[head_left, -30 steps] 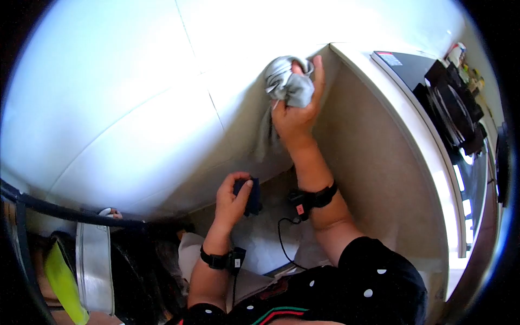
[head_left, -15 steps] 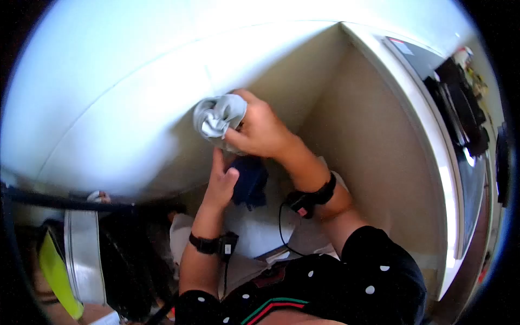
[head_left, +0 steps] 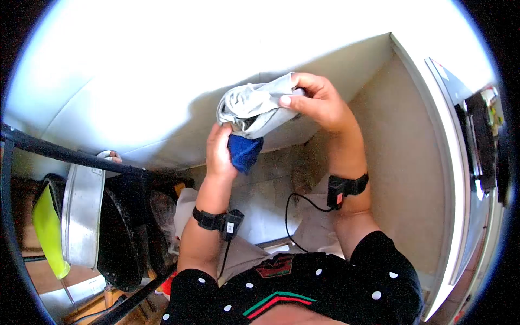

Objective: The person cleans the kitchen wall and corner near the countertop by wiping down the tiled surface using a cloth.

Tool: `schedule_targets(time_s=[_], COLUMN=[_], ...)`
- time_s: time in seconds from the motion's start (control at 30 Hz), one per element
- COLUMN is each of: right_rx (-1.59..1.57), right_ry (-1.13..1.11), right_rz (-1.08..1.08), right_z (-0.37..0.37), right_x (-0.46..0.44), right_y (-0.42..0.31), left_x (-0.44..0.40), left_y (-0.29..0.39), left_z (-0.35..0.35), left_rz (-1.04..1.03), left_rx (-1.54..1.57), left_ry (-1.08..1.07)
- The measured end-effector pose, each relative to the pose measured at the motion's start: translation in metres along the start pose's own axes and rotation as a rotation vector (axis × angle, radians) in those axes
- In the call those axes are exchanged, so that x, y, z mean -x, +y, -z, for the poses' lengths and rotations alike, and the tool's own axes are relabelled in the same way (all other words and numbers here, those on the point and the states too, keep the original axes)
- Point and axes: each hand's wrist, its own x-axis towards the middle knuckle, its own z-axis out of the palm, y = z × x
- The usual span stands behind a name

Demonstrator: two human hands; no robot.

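A bunched light grey cloth (head_left: 254, 105) is held up between both hands, in front of the white wall. My right hand (head_left: 319, 103) pinches its right end, thumb on the near side and fingers behind. My left hand (head_left: 220, 151) grips the lower left edge of the grey cloth and also keeps a dark blue cloth (head_left: 245, 153), which hangs just below the grey one. Folds in the grey cloth leave a dark opening along its underside. Both wrists wear black straps with small boxes and cables.
White tiled wall (head_left: 141, 103) ahead. A black metal rack (head_left: 70, 154) at left holds a metal pan (head_left: 84, 216), a black pan (head_left: 120, 238) and a lime-green item (head_left: 49, 233). On the right stands a brownish panel (head_left: 401, 162) under a white-edged counter (head_left: 452, 179) bearing black cookware (head_left: 482, 141).
My right hand has come down from the wall with the grey cloth to my left hand, then up and right. My left hand has risen and taken hold of the grey cloth's edge.
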Motion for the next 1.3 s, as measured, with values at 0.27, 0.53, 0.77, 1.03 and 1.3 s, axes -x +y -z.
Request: schedule_targets(time_s=[0.27,0.53,0.77,1.03,1.3], right_rx=[0.128,0.114,0.454,0.412,0.538], right_ry=[0.045,-0.381,-0.036,-0.043,-0.145], right_rz=[0.334,0.353,0.159,-0.066,-0.024], right_z=[0.004,-0.031,0.002,-0.006,-0.024], right_x=[-0.001,0.001,0.013,0.01,-0.007], right_y=[0.0,-0.01,-0.025,-0.015,0.016], left_x=[0.0,0.009,0.008,0.007,0.011], left_y=[-0.004,-0.011,-0.007,-0.008,0.002], left_z=[0.02,-0.005,0.004,0.02,0.001], left_rz=[0.075,0.072,0.079,-0.026,-0.023], left_rx=[0.042,-0.127,0.091,0.011,-0.073], left_ry=[-0.009,-0.194,-0.057,-0.068,-0.365])
